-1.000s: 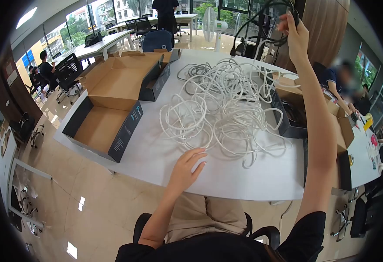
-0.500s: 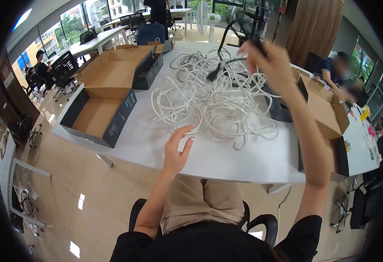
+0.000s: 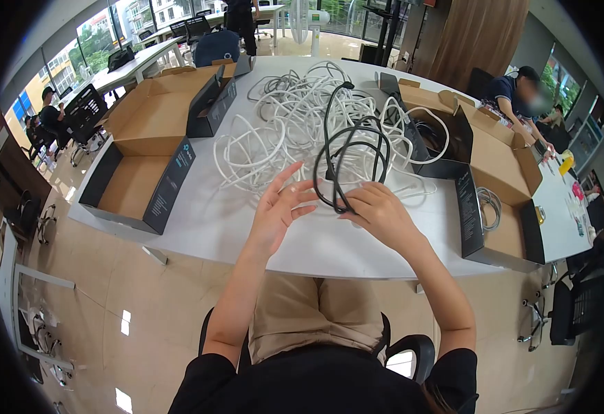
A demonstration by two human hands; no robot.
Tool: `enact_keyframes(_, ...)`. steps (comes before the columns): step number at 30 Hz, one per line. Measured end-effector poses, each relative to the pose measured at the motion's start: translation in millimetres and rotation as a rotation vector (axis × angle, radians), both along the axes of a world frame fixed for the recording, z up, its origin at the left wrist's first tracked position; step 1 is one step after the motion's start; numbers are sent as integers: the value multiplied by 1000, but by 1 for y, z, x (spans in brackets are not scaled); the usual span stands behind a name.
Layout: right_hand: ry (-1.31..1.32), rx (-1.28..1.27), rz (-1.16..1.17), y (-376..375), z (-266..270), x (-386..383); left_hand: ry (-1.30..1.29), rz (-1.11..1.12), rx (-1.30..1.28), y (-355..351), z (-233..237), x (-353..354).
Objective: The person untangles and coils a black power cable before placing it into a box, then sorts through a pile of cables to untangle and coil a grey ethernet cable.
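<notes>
A loosely looped black cable [image 3: 330, 172] is in my right hand [image 3: 383, 215], whose fingers and thumb pinch it at the lower end of the loops. One of its strands reaches up over the tangled pile of white cables [image 3: 260, 135] on the table. Just left of the black loops, my left hand [image 3: 280, 210] has its fingers spread, palm turned toward the cable, with the fingertips close to it and nothing in its grip.
An open cardboard box [image 3: 136, 181] stands on the white table [image 3: 302, 252] at left, with another box behind it. To the right, one open box [image 3: 498, 234] holds a coiled grey cable [image 3: 489, 208]; black cable [image 3: 431, 131] lies in the box behind. Another person [image 3: 516, 103] sits beyond.
My right hand has come down from above the pile with the black cable, which was stretched upward. My left hand has risen toward it, and the view has shifted slightly.
</notes>
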State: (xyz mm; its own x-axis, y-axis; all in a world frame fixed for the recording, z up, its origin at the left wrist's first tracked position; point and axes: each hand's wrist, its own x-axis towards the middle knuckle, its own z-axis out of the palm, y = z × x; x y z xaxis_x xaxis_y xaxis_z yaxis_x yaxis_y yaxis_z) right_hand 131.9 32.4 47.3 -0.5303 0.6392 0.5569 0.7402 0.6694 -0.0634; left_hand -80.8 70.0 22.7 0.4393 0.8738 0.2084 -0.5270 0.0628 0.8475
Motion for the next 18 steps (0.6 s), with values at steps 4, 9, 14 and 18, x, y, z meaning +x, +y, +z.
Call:
enact_keyframes(4,53,-64,-56,-16,-2,13,113,-104,148,2,2,13)
enact_keyframes(9,142,-138,-97,-26,-20,28,223,-181,166,3,12,37)
enact_keyframes(14,276,-134,-140,-36,-27,37,229,-233,102,12,10,49)
enact_keyframes(18,265,-133,-176,-41,-37,43,280,-131,222,11,11,56)
